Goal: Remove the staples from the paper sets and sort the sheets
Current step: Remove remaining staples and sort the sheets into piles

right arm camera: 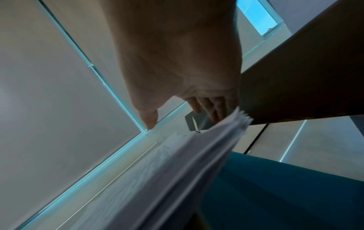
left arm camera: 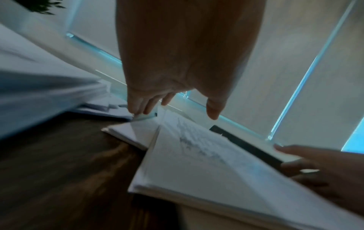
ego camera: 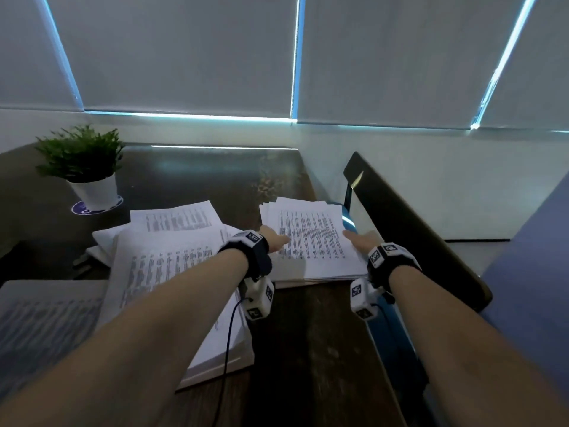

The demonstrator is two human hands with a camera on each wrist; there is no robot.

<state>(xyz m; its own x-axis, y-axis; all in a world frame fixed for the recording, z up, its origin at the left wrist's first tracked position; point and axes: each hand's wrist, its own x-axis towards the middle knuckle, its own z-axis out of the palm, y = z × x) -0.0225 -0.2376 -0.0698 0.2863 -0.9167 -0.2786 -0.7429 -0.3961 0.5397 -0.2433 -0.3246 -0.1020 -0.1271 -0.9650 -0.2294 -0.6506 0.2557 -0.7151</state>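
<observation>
A set of printed sheets (ego camera: 311,238) lies on a stack at the right of the dark wooden table (ego camera: 308,334). My left hand (ego camera: 275,238) is at the set's left edge and my right hand (ego camera: 360,238) at its right edge. In the left wrist view the left fingers (left arm camera: 138,107) curl down at the edge onto a small pale object (left arm camera: 145,116) I cannot identify, and the top sheets (left arm camera: 206,163) are raised off the stack. The right hand's fingers (right arm camera: 214,109) curl round the sheets' right edge (right arm camera: 197,147), thumb straight above.
A bigger, untidy pile of printed paper (ego camera: 172,263) covers the table's left half. A potted green plant (ego camera: 83,167) stands at the back left. A dark chair back (ego camera: 415,235) and blue seat (ego camera: 391,343) adjoin the table's right edge. Window blinds fill the background.
</observation>
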